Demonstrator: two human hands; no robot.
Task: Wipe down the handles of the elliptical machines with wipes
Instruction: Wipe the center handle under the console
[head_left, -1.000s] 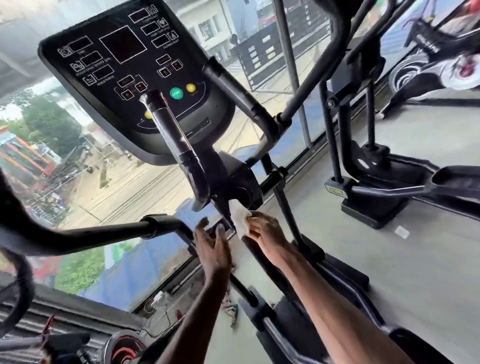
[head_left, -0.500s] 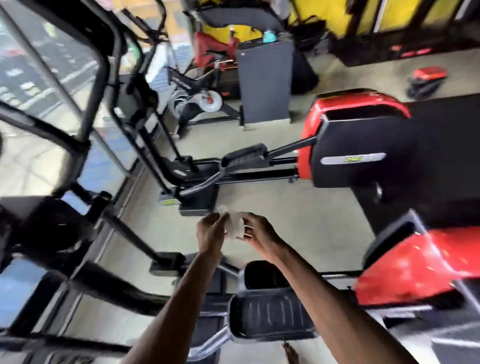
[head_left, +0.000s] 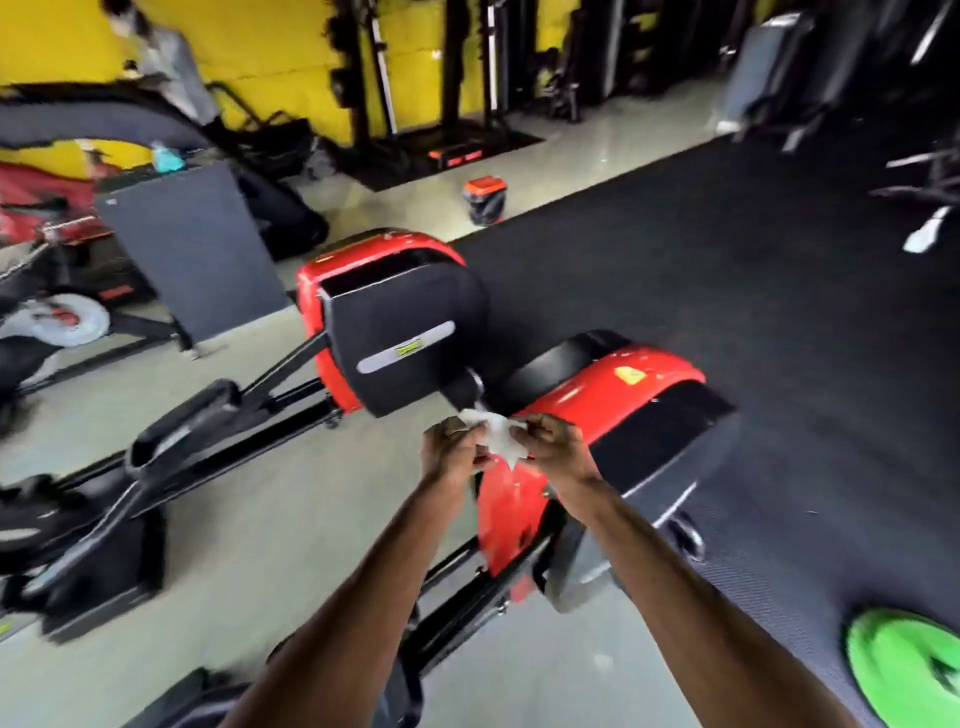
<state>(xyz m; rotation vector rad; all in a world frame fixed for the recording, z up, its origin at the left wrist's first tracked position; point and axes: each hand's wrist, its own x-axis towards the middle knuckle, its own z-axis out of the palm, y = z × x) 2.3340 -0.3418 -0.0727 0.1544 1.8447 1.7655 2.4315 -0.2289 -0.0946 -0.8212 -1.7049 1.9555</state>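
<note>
A crumpled white wipe (head_left: 497, 435) is held in front of me between both hands. My left hand (head_left: 451, 451) pinches its left side and my right hand (head_left: 556, 448) pinches its right side. Below and behind the hands are the red and black rear housings of two elliptical machines: the nearer one (head_left: 613, 395) under my right hand, the other (head_left: 395, 332) farther left. A black foot pedal (head_left: 182, 421) of the left machine lies on its rails. No handles are in view.
A small red-lidded bin (head_left: 484, 200) stands on the pale floor beyond the machines. A black rubber mat (head_left: 753, 291) covers the right. A green disc (head_left: 906, 670) lies at bottom right. A grey panel (head_left: 192, 254) and an exercise bike (head_left: 57, 317) stand left; a person (head_left: 166, 62) is far back.
My view has swung right, away from the console and handles by the window toward the rear of the machines. My left hand has joined the right on the wipe.
</note>
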